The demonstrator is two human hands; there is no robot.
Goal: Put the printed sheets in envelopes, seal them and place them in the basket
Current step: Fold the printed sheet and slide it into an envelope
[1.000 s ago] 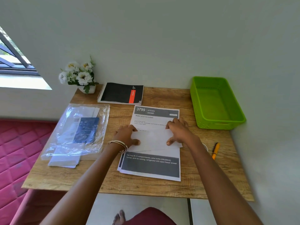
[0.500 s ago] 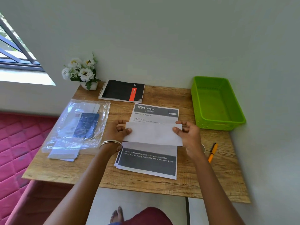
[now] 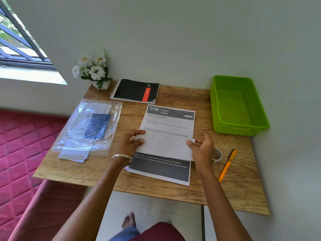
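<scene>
We count 2 hands (image 3: 129,145) (image 3: 202,147), 1 white envelope (image 3: 165,146), 1 green basket (image 3: 238,105), 1 notebook (image 3: 135,91), 1 pen (image 3: 227,165), 1 tape roll (image 3: 218,154), 1 flower pot (image 3: 93,72), 1 plastic bag (image 3: 90,126); printed sheets (image 3: 168,122) stacked, approx. 2+, exact no. unclear.

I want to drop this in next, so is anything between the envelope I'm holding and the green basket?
Nothing visible blocks it. The white envelope, held by both hands, has bare table between it and the green basket. The tape roll and orange pen lie nearer you, off that path.

White envelope (image 3: 165,145) between both hands
</scene>
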